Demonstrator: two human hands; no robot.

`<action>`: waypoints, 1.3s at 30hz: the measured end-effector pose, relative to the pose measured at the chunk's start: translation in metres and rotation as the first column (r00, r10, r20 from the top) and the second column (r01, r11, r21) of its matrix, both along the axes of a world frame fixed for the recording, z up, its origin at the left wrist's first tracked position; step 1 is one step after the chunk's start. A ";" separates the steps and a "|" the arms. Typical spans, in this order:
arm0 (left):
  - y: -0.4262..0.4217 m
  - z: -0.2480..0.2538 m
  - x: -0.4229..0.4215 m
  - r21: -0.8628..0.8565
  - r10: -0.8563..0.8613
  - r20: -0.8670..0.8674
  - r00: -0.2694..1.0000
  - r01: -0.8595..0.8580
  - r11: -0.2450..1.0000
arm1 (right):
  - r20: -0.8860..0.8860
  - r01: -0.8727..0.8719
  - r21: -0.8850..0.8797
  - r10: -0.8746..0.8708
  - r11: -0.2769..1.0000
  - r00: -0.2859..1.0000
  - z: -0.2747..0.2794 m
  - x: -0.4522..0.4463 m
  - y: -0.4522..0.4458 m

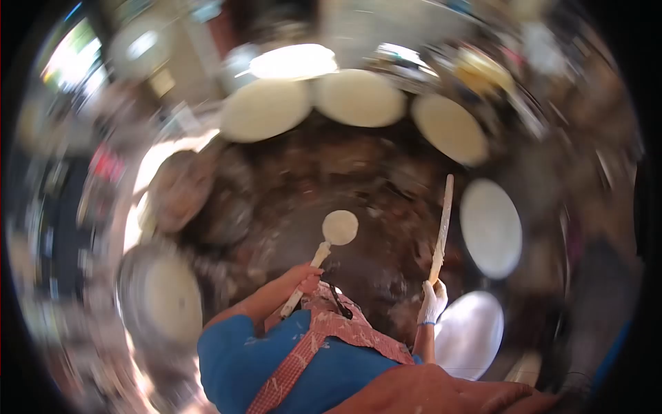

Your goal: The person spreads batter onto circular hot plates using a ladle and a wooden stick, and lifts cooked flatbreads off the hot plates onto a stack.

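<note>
While ladle-like tool (336, 232) is gripped in left hand (307, 276) near middle, white-smeared stick (443, 231) is held by near end in closed, gloved right hand (433, 303). Step judged as two-tool handling; steady grips, clearance from pale discs (360, 99) called for. Surroundings blurred; no writing can be read.

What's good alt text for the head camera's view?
The bare left hand grips a long-handled, round-headed cream tool, and the white-gloved right hand grips a long, pale-smeared stick. Below are a blue top and red checked apron; large, pale round discs curve around the blurred scene.
</note>
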State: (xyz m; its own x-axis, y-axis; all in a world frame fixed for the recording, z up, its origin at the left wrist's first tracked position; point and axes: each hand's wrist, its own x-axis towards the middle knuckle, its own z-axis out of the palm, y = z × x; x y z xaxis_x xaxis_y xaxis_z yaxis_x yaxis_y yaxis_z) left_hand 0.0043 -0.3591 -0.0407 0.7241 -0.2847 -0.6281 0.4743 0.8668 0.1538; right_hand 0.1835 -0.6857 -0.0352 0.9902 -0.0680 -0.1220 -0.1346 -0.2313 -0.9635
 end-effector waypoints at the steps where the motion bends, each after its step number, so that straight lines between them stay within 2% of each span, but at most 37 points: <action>1: -0.002 0.001 -0.036 0.030 0.153 -0.005 0.988 -0.152 0.988 | 0.110 -0.173 0.009 0.171 0.985 0.979 -0.053 0.020 0.003; 2: -0.005 0.000 -0.073 0.065 0.283 -0.015 0.959 -0.281 0.957 | -0.111 -0.362 -0.010 0.358 0.932 0.927 -0.029 0.017 0.033; 3: -0.010 0.002 -0.106 0.103 0.386 -0.033 0.922 -0.381 0.919 | -0.333 -0.520 -0.012 0.487 0.854 0.807 0.001 0.007 0.062; 4: -0.020 0.026 -0.125 0.151 0.500 -0.053 0.865 -0.488 0.860 | -0.430 -0.676 -0.042 0.597 0.736 0.677 0.006 0.013 0.079; 5: -0.025 0.026 -0.153 0.125 0.590 -0.056 0.805 -0.581 0.804 | -0.458 -0.757 -0.083 0.649 0.648 0.607 0.012 0.004 0.107; 7: -0.036 0.020 -0.209 0.067 0.730 -0.053 0.682 -0.727 0.684 | -0.442 -0.918 -0.177 0.805 0.354 0.396 -0.006 -0.014 0.153; 8: -0.042 0.022 -0.233 0.086 0.783 -0.079 0.617 -0.779 0.622 | -0.426 -0.949 -0.137 0.847 0.285 0.316 -0.006 -0.031 0.178; 10: -0.056 0.021 -0.279 0.029 0.873 0.067 0.482 -0.876 0.482 | -0.402 -0.988 -0.062 0.902 0.142 0.155 -0.003 -0.077 0.230; 11: -0.063 0.019 -0.302 -0.005 0.906 0.135 0.400 -0.915 0.404 | -0.320 -0.991 -0.128 0.944 0.038 0.078 -0.011 -0.097 0.256; 14: -0.072 0.030 -0.360 -0.088 0.973 0.135 0.188 -0.976 0.201 | -0.276 -0.969 -0.201 0.957 -0.144 -0.085 -0.014 -0.169 0.336; 15: -0.071 0.027 -0.380 -0.053 0.974 0.172 0.148 -0.986 0.160 | -0.292 -0.932 -0.291 0.948 -0.216 -0.129 -0.016 -0.192 0.363; 16: -0.069 0.021 -0.401 -0.020 0.971 0.207 0.120 -0.992 0.127 | -0.071 -0.870 -0.423 0.967 -0.252 -0.245 -0.032 -0.213 0.389; 17: -0.062 0.016 -0.423 0.013 0.965 0.243 0.102 -0.995 0.102 | -0.099 -0.814 -0.494 0.950 -0.306 -0.297 -0.034 -0.237 0.414; 18: -0.057 0.007 -0.440 0.219 0.981 0.182 0.070 -0.975 0.029 | -0.201 -0.791 -0.479 0.924 -0.382 -0.324 -0.016 -0.269 0.433; 19: -0.050 -0.003 -0.460 0.241 0.993 0.119 0.021 -0.970 -0.009 | -0.250 -0.696 -0.567 0.897 -0.441 -0.364 0.001 -0.302 0.450; 22: -0.007 -0.039 -0.514 0.294 0.980 -0.073 -0.184 -0.943 -0.155 | -0.239 -0.416 -0.785 0.843 -0.459 -0.481 0.005 -0.377 0.494; 25: 0.025 -0.154 -0.572 0.254 0.946 -0.249 -0.207 -0.957 -0.143 | -0.358 -0.173 -0.829 0.742 -0.532 -0.567 -0.017 -0.428 0.513; 27: 0.048 -0.192 -0.587 0.156 0.917 -0.327 -0.227 -0.970 -0.184 | -0.460 -0.022 -0.810 0.657 -0.587 -0.597 -0.027 -0.456 0.508; 31: 0.065 -0.209 -0.593 0.003 0.872 -0.354 -0.337 -0.933 -0.360 | -0.434 -0.046 -0.804 0.638 -0.592 -0.636 -0.031 -0.504 0.503; 32: 0.065 -0.209 -0.596 0.014 0.866 -0.336 -0.372 -0.921 -0.390 | -0.383 -0.176 -0.791 0.698 -0.586 -0.605 -0.020 -0.508 0.507; 34: 0.063 -0.185 -0.600 0.156 0.859 -0.280 -0.429 -0.903 -0.400 | -0.356 -0.295 -0.753 0.741 -0.588 -0.569 -0.011 -0.497 0.521; 35: 0.062 -0.166 -0.596 0.318 0.858 -0.255 -0.446 -0.876 -0.362 | -0.343 -0.357 -0.729 0.764 -0.584 -0.547 -0.010 -0.488 0.529; 37: 0.062 -0.128 -0.588 0.615 0.858 -0.219 -0.464 -0.749 -0.248 | -0.429 -0.303 -0.735 0.763 -0.606 -0.484 -0.018 -0.482 0.533; 39: 0.072 -0.175 -0.593 0.729 0.804 -0.350 -0.481 -0.679 -0.089 | -0.476 -0.190 -0.774 0.752 -0.605 -0.456 -0.040 -0.484 0.525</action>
State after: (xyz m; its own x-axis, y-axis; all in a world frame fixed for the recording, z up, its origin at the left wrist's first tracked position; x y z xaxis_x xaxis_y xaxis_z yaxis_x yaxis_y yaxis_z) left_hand -0.5886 -0.2873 -0.2159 -0.5034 0.2382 -0.8305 -0.7312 0.3947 0.5564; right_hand -0.3001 -0.1606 -0.0757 -0.3324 0.8180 -0.4695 0.9431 0.2911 -0.1606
